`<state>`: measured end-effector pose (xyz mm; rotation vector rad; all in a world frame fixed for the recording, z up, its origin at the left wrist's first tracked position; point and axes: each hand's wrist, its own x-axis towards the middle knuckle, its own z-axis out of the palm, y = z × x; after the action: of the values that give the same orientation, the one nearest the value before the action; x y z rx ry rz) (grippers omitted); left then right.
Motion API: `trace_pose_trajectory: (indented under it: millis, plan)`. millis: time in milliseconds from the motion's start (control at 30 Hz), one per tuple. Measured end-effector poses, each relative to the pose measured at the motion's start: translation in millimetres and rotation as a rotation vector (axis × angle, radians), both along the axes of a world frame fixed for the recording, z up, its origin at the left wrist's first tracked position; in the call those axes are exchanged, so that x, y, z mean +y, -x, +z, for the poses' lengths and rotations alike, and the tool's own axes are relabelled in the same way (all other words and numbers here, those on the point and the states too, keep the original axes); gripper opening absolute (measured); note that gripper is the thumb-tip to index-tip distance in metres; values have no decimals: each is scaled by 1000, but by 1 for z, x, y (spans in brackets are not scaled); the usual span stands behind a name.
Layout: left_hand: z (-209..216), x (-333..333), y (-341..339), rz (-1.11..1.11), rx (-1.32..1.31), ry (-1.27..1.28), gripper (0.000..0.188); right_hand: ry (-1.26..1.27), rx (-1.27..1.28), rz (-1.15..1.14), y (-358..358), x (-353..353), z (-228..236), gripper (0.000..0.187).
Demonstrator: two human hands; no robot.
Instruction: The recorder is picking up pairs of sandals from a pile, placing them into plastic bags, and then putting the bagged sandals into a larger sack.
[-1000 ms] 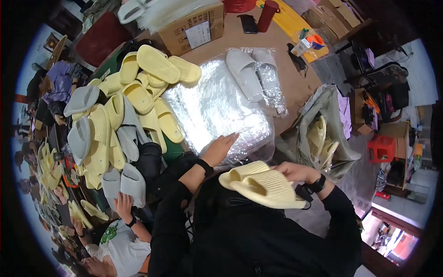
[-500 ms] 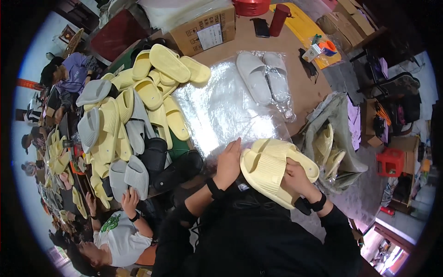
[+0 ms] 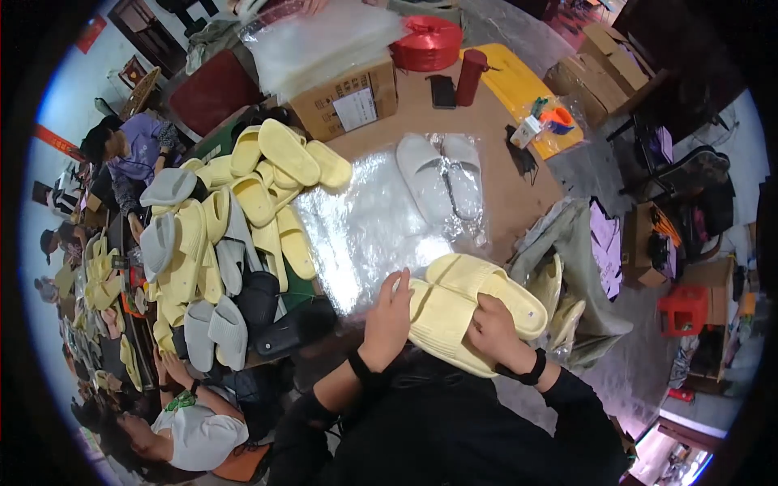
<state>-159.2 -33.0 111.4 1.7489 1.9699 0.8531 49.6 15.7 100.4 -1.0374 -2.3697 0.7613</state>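
Gripping yellow slippers (image 3: 442, 320): right hand (image 3: 493, 330) | left hand (image 3: 387, 320) is standing open at their toe ends | clear plastic bags (image 3: 348, 247) are lying beyond left hand

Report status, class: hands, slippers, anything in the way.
Right hand holding yellow slippers. Left hand beside their toe end, contact unclear. Bagged gray slippers lie beyond, clear of both hands.

Right hand (image 3: 496, 334): fingers (image 3: 484, 321) partly hidden at yellow slippers (image 3: 444, 316) | left hand (image 3: 386, 326): contact with them unclear | sacked slippers (image 3: 567, 322): partly hidden by grey sack (image 3: 601, 326) | carton label (image 3: 355, 108): print too small | another person's hand (image 3: 314, 6): cut by upper edge | far-left heap (image 3: 100, 274): pieces too small to tell
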Motion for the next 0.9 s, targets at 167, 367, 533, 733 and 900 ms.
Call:
trace_pose_trajectory:
  millis: [167,367,533,733,900]
  plan:
    - [27,-2,4,-13,368,-254,39,-345,130,139,20,25,28,26]
    - [32,30,34,52,482,-435,37,-307,111,161,59,26,9,29]
    - [41,35,39,-138,447,-559,31,-267,239,76,50,26,-4,37]
    - [83,19,24,-135,556,-760,42,-492,322,86,64,42,27,42]
    - [55,36,41,-181,537,-573,45,-200,244,107,81,45,5,40]
